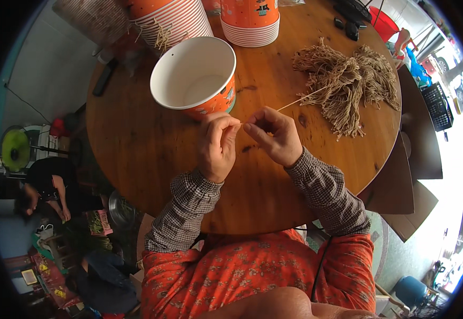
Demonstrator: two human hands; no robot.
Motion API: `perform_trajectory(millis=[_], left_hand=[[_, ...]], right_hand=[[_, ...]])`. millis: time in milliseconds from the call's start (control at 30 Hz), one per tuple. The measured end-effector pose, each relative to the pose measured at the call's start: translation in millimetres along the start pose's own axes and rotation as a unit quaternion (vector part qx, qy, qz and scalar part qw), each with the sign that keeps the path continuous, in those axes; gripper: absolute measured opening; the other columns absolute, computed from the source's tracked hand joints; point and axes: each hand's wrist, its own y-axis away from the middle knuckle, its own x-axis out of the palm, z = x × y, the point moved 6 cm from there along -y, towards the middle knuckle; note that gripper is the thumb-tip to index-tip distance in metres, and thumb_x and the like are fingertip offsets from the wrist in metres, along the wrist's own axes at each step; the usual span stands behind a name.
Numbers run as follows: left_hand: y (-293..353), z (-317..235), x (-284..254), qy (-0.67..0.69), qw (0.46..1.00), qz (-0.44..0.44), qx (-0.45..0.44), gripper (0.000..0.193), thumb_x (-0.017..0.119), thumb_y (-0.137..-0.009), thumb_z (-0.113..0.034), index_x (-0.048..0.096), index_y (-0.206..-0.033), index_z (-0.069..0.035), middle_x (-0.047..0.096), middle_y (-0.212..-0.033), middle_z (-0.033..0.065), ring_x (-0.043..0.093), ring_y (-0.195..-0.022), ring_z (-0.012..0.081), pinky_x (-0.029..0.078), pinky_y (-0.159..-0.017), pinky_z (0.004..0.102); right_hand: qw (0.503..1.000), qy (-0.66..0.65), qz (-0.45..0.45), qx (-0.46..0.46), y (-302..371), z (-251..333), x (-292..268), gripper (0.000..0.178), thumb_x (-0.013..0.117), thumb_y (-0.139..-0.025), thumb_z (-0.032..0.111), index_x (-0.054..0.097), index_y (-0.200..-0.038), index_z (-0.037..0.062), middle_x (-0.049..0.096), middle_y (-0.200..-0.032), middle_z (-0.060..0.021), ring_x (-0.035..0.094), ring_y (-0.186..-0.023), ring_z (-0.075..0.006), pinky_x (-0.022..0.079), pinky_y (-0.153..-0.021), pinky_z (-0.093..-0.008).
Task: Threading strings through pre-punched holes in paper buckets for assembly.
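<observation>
Both my hands meet over the middle of the round wooden table, pinching one thin tan cord (289, 105). My left hand (218, 146) is closed, thumb against forefinger, on the cord's end, just below an orange paper bucket. My right hand (276, 135) grips the same cord close to that end, and its length runs up toward a heap of tan cords (343, 85) at the right. The orange paper bucket (193, 74) stands with its white inside showing and a small dark hole near its rim.
Stacked orange buckets (175, 24) lean at the table's back left, some cords hanging on them. Another bucket stack (250, 24) stands at the back centre. Dark objects (351, 31) lie back right, and cardboard flaps (391, 186) flank the table's right edge. Two people sit low at the left.
</observation>
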Motion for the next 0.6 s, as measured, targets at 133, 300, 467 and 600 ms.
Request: perform_trajectory(millis=[133, 300, 467, 600], left_hand=[[-26, -23, -27, -0.211, 0.970, -0.055, 0.112, 0.036, 0.072, -0.082, -0.014, 0.059, -0.113, -0.001, 0.059, -0.112, 0.0126, 0.055, -0.104, 0.0331, 0.041, -0.094, 0.0451], [-36, -2, -38, -0.327, 0.937, 0.074, 0.094, 0.025, 0.073, -0.079, -0.012, 0.063, -0.102, -0.006, 0.066, -0.091, 0.0067, 0.062, -0.087, 0.0265, 0.041, -0.094, 0.0440], [-20, -16, -40, -0.126, 0.991, -0.051, -0.008, 0.016, 0.072, -0.080, -0.003, 0.061, -0.092, -0.001, 0.063, -0.087, 0.0109, 0.060, -0.078, 0.0279, 0.049, -0.070, 0.0361], [-19, -14, -36, -0.075, 0.995, -0.058, -0.019, 0.015, 0.071, -0.080, -0.001, 0.060, -0.091, 0.000, 0.063, -0.086, 0.0115, 0.060, -0.077, 0.0263, 0.048, -0.068, 0.0344]], right_hand=[[0.978, -0.177, -0.058, 0.090, -1, -7, -1, 0.011, 0.065, -0.090, 0.011, 0.058, -0.089, 0.0022, 0.056, -0.070, 0.0040, 0.049, -0.061, -0.0023, 0.042, -0.054, -0.0185], [0.970, -0.215, -0.106, 0.045, -8, -6, 1, 0.010, 0.065, -0.090, 0.011, 0.059, -0.088, 0.0027, 0.060, -0.092, -0.0008, 0.056, -0.077, -0.0048, 0.050, -0.065, -0.0210], [0.975, -0.180, -0.112, -0.067, -5, 14, 6, 0.007, 0.066, -0.087, 0.007, 0.061, -0.089, 0.0018, 0.053, -0.117, -0.0091, 0.056, -0.105, -0.0131, 0.052, -0.080, -0.0264], [0.979, -0.117, -0.131, -0.105, -1, 24, 3, 0.009, 0.068, -0.085, 0.007, 0.062, -0.087, 0.0014, 0.054, -0.112, -0.0086, 0.058, -0.102, -0.0123, 0.050, -0.082, -0.0277]])
